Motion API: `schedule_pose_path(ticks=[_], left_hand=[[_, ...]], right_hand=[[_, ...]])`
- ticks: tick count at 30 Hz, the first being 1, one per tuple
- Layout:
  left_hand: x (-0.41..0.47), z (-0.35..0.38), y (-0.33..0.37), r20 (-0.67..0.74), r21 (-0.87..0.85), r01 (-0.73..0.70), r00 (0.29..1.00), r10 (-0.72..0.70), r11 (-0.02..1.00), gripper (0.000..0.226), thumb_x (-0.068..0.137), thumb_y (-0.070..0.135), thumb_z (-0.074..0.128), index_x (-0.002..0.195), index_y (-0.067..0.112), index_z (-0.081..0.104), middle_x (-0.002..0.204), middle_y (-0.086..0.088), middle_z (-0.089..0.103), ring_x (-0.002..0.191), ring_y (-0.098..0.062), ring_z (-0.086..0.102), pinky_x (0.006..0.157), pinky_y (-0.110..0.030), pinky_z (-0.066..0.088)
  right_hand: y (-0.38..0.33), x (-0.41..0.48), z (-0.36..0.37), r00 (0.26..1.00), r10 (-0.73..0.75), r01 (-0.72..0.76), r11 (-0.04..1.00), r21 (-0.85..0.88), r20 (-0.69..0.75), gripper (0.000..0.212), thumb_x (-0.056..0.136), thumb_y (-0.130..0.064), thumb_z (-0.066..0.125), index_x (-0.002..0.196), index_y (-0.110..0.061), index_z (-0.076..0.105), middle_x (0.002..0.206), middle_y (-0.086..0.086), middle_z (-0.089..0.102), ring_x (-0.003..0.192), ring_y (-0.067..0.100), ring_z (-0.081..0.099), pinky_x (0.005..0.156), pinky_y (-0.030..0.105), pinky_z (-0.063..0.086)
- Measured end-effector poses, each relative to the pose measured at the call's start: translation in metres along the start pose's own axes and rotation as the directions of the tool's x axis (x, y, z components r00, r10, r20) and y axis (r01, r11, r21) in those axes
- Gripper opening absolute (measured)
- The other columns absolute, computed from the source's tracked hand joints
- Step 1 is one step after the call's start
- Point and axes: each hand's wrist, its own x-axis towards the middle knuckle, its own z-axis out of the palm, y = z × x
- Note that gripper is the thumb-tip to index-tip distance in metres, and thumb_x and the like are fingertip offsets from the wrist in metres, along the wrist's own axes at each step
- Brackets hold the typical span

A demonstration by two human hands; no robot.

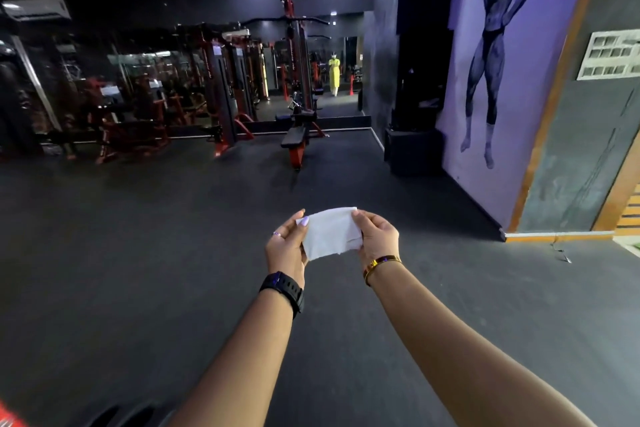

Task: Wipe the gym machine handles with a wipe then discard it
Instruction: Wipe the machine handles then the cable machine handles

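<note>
Wipe (pixel 330 233) held between both hands

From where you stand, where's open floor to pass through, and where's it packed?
Free: bare floor between the wipe and the bench, and the strip beside the mural wall. Crowded: machines back left. The left hand and right hand pinch the wipe.

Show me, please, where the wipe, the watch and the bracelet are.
wipe (pixel 330 232), head view, middle of the white sheet.
watch (pixel 282 289), head view, black strap on the left wrist.
bracelet (pixel 381 261), head view, gold band on the right wrist.
</note>
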Motion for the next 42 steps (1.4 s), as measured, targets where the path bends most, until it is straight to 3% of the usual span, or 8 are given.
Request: schedule_pose_path(ticks=[11,18,25,30,37,41,42], left_hand=[[0.249,0.01,-0.019,-0.066,-0.019,-0.021,0.998,0.02,1.0,0.015,0.088,0.005,0.063,0.096,0.016,0.068,0.084,0.004,0.069,0.072,-0.006,0.066,0.057,-0.019,0.054],[0.447,0.011,0.004,-0.065,-0.012,-0.028,0.997,0.028,1.0,0.015,0.088,0.004,0.062,0.095,0.016,0.068,0.087,0.003,0.069,0.075,-0.01,0.065,0.054,-0.019,0.052],[0.618,0.006,0.011,-0.094,-0.049,-0.035,0.995,0.03,0.998,0.018,0.088,0.005,0.062,0.103,0.013,0.068,0.097,0.001,0.071,0.083,-0.012,0.067,0.068,-0.022,0.056],[0.737,0.004,0.002,-0.106,-0.037,-0.033,0.994,0.029,0.999,0.017,0.088,0.003,0.061,0.097,0.016,0.068,0.093,0.0,0.07,0.082,-0.015,0.066,0.076,-0.028,0.055],[0.939,0.012,0.001,-0.193,-0.009,-0.071,0.979,0.068,0.997,0.018,0.089,0.004,0.061,0.099,0.017,0.069,0.093,0.001,0.07,0.088,-0.017,0.066,0.083,-0.029,0.054],[1.04,0.017,0.012,-0.218,-0.018,-0.09,0.972,0.084,0.996,0.021,0.091,0.004,0.058,0.108,0.012,0.067,0.09,0.0,0.07,0.079,-0.013,0.067,0.075,-0.025,0.056],[1.066,0.016,0.014,-0.224,-0.027,-0.097,0.97,0.089,0.995,0.02,0.091,0.004,0.058,0.108,0.013,0.067,0.09,0.001,0.07,0.077,-0.012,0.067,0.072,-0.024,0.056]], right_hand=[[0.065,0.212,0.114,0.999,0.041,-0.04,0.999,-0.035,0.021,0.013,0.082,-0.016,0.067,0.069,-0.018,0.069,0.086,0.004,0.069,0.093,0.029,0.062,0.091,0.051,0.05],[0.1,0.363,0.232,0.999,0.049,-0.049,0.998,-0.043,0.018,0.011,0.085,-0.015,0.065,0.074,-0.015,0.067,0.084,0.001,0.066,0.087,0.022,0.061,0.091,0.044,0.051],[0.14,0.497,0.325,0.997,0.072,-0.072,0.997,-0.012,0.034,0.009,0.086,-0.014,0.064,0.078,-0.01,0.067,0.085,0.007,0.066,0.078,0.021,0.061,0.064,0.031,0.053],[0.179,0.597,0.381,0.99,0.121,-0.123,0.992,0.023,0.071,0.008,0.085,-0.011,0.064,0.078,-0.009,0.067,0.083,0.008,0.066,0.077,0.023,0.061,0.069,0.037,0.054],[0.224,0.767,0.485,0.972,0.179,-0.185,0.982,0.026,0.155,0.011,0.088,-0.009,0.061,0.077,-0.01,0.064,0.079,0.007,0.065,0.071,0.02,0.061,0.059,0.03,0.053],[0.244,0.859,0.549,0.954,0.189,-0.201,0.979,0.029,0.232,0.004,0.088,-0.017,0.062,0.09,-0.013,0.064,0.09,0.006,0.064,0.08,0.021,0.06,0.067,0.033,0.053],[0.251,0.881,0.566,0.948,0.193,-0.209,0.977,0.037,0.254,0.011,0.088,-0.019,0.063,0.097,-0.014,0.063,0.095,0.006,0.063,0.084,0.021,0.058,0.07,0.035,0.052]])
